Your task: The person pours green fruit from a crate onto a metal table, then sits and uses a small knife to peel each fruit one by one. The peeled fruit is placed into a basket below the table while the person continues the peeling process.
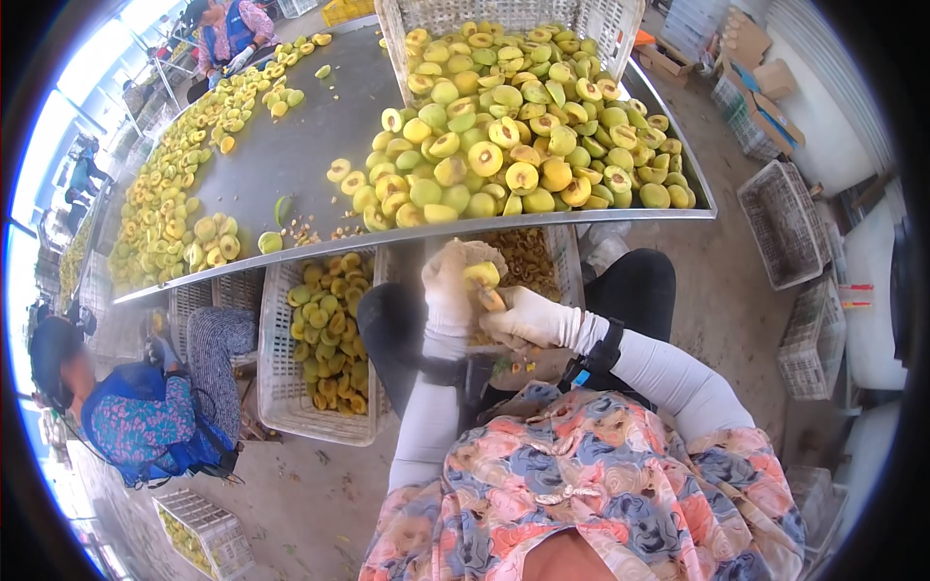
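Observation:
My left hand, in a pale glove, holds a halved yellow-green fruit over my lap. My right hand, gloved too, grips a small tool whose tip is at the fruit; its exact kind cannot be told. Both hands are close together below the edge of the metal table. Beneath them stands a crate with brown pits or scraps. On the table just ahead lies a large heap of halved fruit, many halves showing a brown centre, spilling from a tipped white crate.
Left of my knee stands a white plastic crate of fruit halves. A co-worker in a blue vest sits at the left; another person works at the table's far side. More fruit lines the table's left edge. Empty crates stand right.

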`<state>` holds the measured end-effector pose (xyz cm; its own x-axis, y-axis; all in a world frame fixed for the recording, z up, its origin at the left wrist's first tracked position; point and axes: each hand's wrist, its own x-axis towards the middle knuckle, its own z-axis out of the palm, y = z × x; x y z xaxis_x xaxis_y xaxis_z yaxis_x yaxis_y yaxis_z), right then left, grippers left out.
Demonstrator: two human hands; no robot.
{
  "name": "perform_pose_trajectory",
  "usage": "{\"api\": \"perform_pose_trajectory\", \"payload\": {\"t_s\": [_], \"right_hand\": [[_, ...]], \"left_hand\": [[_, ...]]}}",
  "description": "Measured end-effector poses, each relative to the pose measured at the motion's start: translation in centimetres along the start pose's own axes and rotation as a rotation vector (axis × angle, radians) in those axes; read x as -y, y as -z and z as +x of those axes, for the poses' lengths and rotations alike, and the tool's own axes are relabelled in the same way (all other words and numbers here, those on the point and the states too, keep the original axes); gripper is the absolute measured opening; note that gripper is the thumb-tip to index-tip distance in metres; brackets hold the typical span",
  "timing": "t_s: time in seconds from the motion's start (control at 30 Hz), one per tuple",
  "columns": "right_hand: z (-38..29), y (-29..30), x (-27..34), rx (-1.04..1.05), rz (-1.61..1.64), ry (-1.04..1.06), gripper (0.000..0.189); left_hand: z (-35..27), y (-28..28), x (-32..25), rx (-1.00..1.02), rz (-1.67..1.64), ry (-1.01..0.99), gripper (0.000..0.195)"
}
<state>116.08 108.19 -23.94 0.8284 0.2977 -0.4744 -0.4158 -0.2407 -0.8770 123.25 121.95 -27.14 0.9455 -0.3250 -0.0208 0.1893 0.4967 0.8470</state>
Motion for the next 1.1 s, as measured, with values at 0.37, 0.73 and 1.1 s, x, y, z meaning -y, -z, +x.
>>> {"api": "perform_pose_trajectory", "payload": {"t_s": [0.37, 0.73, 1.1], "right_hand": [[2.5, -0.6, -3.8, -0.566, -0.659, 0.578, 0.019], [3.5, 3.1, -10.3, -0.388, -1.0, 0.189, 0.031], [6.9, 5.2, -15.9, -0.19, -1.041, 0.03, 0.035]], "left_hand": [[1.1, -2.8, 0.6, -0.251, -0.112, 0.002, 0.037], [2.3, 5.7, -3.2, -0.605, 0.275, -0.36, 0.03], [10.7, 16.6, -14.5, -0.545, 1.361, -0.24, 0.051]]}}
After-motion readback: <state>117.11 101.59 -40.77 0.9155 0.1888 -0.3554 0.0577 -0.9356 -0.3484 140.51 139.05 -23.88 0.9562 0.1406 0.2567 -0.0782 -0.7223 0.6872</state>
